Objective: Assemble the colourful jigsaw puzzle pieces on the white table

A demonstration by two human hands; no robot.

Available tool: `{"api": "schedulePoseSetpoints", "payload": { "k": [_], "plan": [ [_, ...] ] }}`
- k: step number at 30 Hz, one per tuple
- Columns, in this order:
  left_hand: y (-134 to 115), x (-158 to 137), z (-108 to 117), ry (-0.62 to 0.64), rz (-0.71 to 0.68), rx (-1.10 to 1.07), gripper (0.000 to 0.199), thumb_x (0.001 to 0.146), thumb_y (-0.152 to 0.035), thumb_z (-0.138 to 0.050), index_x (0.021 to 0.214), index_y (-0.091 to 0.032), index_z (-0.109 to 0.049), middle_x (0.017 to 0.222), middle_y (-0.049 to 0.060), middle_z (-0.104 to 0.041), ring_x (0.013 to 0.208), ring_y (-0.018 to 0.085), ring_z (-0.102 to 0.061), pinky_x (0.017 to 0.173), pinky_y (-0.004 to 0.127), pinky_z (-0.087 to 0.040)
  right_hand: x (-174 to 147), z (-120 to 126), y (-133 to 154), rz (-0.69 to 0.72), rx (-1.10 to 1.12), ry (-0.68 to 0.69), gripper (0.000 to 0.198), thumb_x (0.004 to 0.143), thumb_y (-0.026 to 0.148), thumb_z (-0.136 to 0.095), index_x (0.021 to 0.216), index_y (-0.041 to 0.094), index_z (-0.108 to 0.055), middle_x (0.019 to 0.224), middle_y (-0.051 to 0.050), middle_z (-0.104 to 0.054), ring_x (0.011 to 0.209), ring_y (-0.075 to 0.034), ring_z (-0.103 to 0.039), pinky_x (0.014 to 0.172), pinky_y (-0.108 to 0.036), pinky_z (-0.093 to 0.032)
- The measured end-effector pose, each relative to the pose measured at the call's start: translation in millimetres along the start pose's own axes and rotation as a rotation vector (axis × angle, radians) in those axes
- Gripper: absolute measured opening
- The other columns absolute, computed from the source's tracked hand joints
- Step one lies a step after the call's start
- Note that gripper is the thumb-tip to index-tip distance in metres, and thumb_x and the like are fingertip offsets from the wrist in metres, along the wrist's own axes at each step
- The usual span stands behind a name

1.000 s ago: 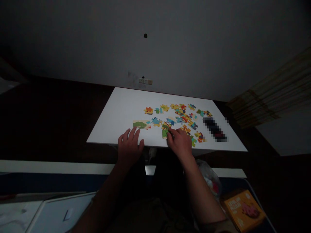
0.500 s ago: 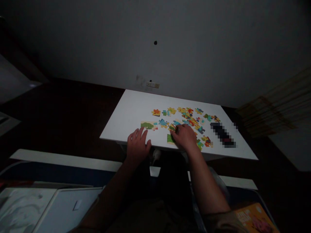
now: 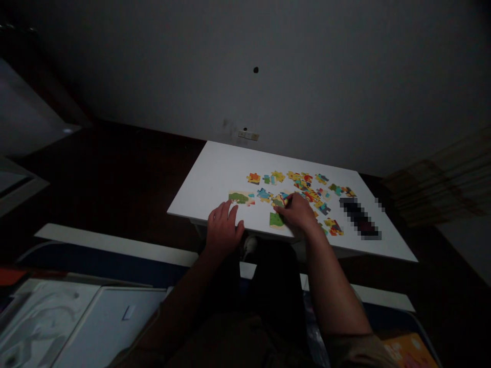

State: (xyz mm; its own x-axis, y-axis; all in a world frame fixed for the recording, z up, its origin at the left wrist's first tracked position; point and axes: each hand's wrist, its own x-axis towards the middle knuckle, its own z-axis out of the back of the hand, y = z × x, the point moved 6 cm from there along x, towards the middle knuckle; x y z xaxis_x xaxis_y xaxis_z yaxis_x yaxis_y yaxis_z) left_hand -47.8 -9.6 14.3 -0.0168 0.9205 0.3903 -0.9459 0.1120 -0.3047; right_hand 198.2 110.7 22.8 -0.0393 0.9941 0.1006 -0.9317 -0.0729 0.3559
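Note:
My left hand [image 3: 223, 228] rests at the near edge of the white table [image 3: 209, 174], fingers stretched out and holding nothing. Just beyond its fingertips lie joined puzzle pieces [image 3: 239, 198] with a green bush on them. My right hand [image 3: 301, 213] is closed in a pinch at the edge of a yellow and green puzzle piece [image 3: 279, 203], which seems to lie on or close to the table. A plain green puzzle piece [image 3: 276, 220] lies below it, near the table edge. Blue puzzle pieces [image 3: 264, 194] sit to its left. My right hand partly covers some pieces.
Several loose puzzle pieces [image 3: 307, 186] spread over the middle and right of the table. A pixelated dark object [image 3: 359, 219] lies at the right. Behind the table stands a wall with a socket [image 3: 248, 135]. An orange box or book [image 3: 410, 350] is at the lower right.
The view has shifted slightly, moving everything to the right in the picture. My right fingers have drawn together at the piece's edge, uncovering more of it. My left hand stays resting at the edge.

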Motion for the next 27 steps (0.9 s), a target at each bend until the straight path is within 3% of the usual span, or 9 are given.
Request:
{"api": "schedulePoseSetpoints", "payload": {
  "k": [3,6,9,11,17,27],
  "plan": [
    [-0.1,-0.5,-0.6,0.0,-0.003,-0.003,0.045,0.09,-0.034,-0.047,0.132,-0.019,-0.051,0.146,0.011,-0.045,0.137,0.029,-0.037,0.111,0.049,-0.029,-11.3,12.1,8.6,-0.049,0.125,-0.109,0.03,0.077,0.048,-0.063,0.094,0.025,-0.056,0.077,-0.006,-0.064,0.067,-0.022,-0.058,0.061,-0.033,-0.042],
    [0.8,-0.7,-3.3,0.001,-0.005,-0.003,0.046,0.09,-0.035,-0.046,0.132,-0.016,-0.05,0.147,0.013,-0.044,0.137,0.029,-0.037,0.112,0.048,-0.028,-27.9,11.9,35.0,0.006,0.371,-0.169,0.032,0.084,0.042,-0.056,0.11,0.024,-0.054,0.076,-0.003,-0.065,0.064,-0.019,-0.059,0.062,-0.031,-0.044],
    [3.0,-0.8,-6.3,-0.01,-0.004,-0.003,0.049,0.09,-0.036,-0.046,0.134,-0.014,-0.048,0.147,0.014,-0.043,0.136,0.029,-0.038,0.111,0.048,-0.029,-40.7,-13.8,72.8,0.108,0.638,0.018,0.045,0.086,0.04,-0.053,0.128,0.025,-0.049,0.076,0.0,-0.066,0.063,-0.017,-0.062,0.061,-0.029,-0.047],
    [4.2,-1.0,-7.7,-0.015,-0.01,-0.006,0.051,0.089,-0.036,-0.047,0.135,-0.013,-0.046,0.146,0.014,-0.044,0.136,0.03,-0.039,0.111,0.048,-0.03,-45.5,-30.2,91.9,0.146,0.695,0.091,0.041,0.086,0.04,-0.053,0.124,0.024,-0.056,0.078,-0.001,-0.068,0.066,-0.017,-0.063,0.064,-0.029,-0.049],
    [6.4,-3.1,-7.6,-0.032,-0.033,-0.025,0.053,0.089,-0.037,-0.046,0.137,-0.015,-0.044,0.147,0.014,-0.044,0.136,0.029,-0.039,0.11,0.049,-0.032,-43.2,-46.4,102.3,0.145,0.577,0.069,0.028,0.084,0.039,-0.054,0.105,0.023,-0.065,0.078,-0.001,-0.069,0.067,-0.017,-0.062,0.066,-0.029,-0.048],
    [7.6,-3.6,-7.0,-0.026,-0.029,-0.041,0.052,0.089,-0.037,-0.046,0.136,-0.015,-0.045,0.146,0.014,-0.044,0.136,0.03,-0.039,0.111,0.051,-0.032,-41.2,-42.4,105.7,0.178,0.415,0.067,0.027,0.085,0.037,-0.052,0.104,0.024,-0.066,0.078,-0.002,-0.068,0.068,-0.017,-0.06,0.066,-0.029,-0.045]
  ]
}}
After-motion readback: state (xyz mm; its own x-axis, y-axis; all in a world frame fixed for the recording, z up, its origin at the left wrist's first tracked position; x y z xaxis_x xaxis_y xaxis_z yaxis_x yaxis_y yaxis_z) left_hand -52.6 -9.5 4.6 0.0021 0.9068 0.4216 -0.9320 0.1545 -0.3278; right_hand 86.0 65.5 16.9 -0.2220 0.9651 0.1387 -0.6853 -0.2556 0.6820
